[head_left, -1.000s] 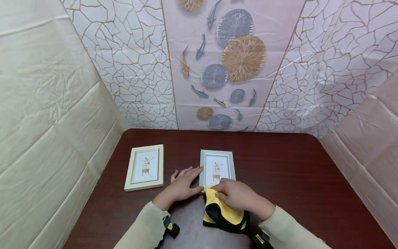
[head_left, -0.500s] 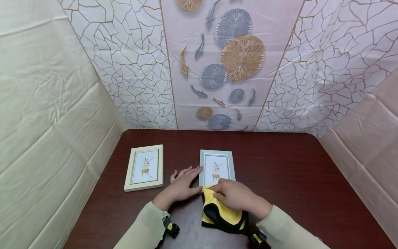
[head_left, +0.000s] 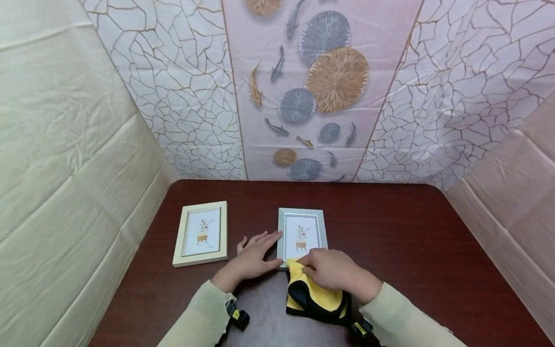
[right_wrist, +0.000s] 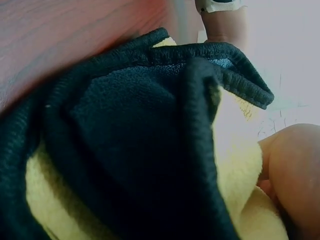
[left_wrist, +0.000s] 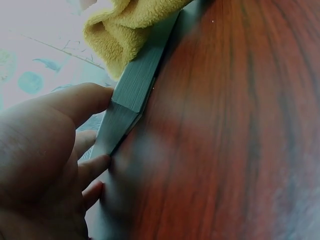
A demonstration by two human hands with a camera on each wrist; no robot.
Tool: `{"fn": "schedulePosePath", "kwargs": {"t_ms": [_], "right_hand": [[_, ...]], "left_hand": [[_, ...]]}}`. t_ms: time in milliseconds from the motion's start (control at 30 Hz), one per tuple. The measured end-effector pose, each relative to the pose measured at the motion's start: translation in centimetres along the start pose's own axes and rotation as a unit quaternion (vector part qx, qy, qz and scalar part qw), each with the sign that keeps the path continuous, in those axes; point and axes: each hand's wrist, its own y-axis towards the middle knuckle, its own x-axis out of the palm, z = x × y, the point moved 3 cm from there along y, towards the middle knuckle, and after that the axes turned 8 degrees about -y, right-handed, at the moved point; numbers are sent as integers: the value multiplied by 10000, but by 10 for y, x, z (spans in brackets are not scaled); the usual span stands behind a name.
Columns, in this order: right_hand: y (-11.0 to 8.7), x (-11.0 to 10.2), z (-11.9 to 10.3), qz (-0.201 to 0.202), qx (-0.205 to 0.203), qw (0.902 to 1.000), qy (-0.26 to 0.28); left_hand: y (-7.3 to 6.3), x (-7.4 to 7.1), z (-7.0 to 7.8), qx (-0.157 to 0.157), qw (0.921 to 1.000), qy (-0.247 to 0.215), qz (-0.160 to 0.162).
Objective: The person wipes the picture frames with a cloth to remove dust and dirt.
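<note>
A light blue-grey picture frame (head_left: 318, 226) with a plant print lies on the table in the head view. My left hand (head_left: 251, 259) steadies it from the left, fingers extended along its side and thumb at the near left corner. The left wrist view shows that thumb touching the frame's corner (left_wrist: 127, 105). My right hand (head_left: 336, 272) pinches a yellow cloth (head_left: 323, 296) with black edging and presses it on the frame's near edge. In the right wrist view, the folded cloth (right_wrist: 135, 115) fills the middle and hides most of the fingers.
A cream picture frame (head_left: 223, 231) with a similar print lies to the left. The dark red-brown table (head_left: 390, 231) reaches back to a patterned curtain (head_left: 260, 144). Pale fabric (head_left: 78, 193) hangs on both sides.
My right hand shifted slightly left with the cloth, then back right along the frame's near edge. The left hand and both frames have stayed about where they were.
</note>
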Motion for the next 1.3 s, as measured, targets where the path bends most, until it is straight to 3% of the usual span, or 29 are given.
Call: {"fn": "schedulePosePath", "kwargs": {"t_ms": [233, 433, 600, 733, 1067, 1300], "right_hand": [[-7, -4, 7, -48, 101, 9999, 75], [-18, -7, 19, -7, 176, 9998, 68], [-30, -8, 30, -49, 624, 9980, 41], [-38, -8, 42, -117, 912, 9958, 49], [-49, -9, 57, -142, 1002, 9948, 110], [-52, -6, 52, 113, 868, 9956, 339]], "left_hand": [[3, 6, -11, 99, 9999, 9, 22], [2, 5, -6, 71, 9999, -94, -6], [1, 3, 0, -50, 10000, -14, -40], [-3, 0, 6, 31, 10000, -34, 1], [0, 4, -1, 205, 9997, 6, 122], [-2, -1, 8, -91, 9999, 52, -20]]}}
